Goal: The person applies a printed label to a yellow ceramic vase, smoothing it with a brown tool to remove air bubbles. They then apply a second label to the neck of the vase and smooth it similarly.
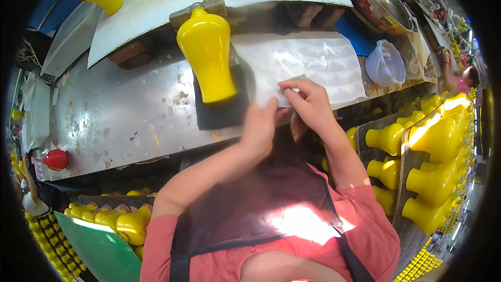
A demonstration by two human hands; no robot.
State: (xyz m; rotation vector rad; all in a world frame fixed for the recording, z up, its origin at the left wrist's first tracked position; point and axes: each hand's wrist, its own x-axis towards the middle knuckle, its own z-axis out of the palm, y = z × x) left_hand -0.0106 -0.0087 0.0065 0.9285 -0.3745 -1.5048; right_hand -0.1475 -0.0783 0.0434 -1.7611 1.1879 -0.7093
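Note:
Both my hands meet at the near left corner of a glossy white sheet (323, 62) marked with faint rows of pale shapes. My left hand (261, 125) has its thumb along the sheet's edge, its other fingers mostly hidden. With thumb and index finger close together, my right hand (312, 105) pinches at the same corner; any small piece between them is too small to tell. Just left of the hands, a shiny yellow vase (206, 55) with a narrow neck lies on a black pad (207, 117), its neck end on a dark block (216, 8).
A pale blue bucket (385, 65) stands right of the sheet. More yellow vases (436, 136) fill racks at the right, and others (133, 227) sit lower left. A raised white board (156, 15) spans the worktable's back. A red container (56, 160) sits at the left edge.

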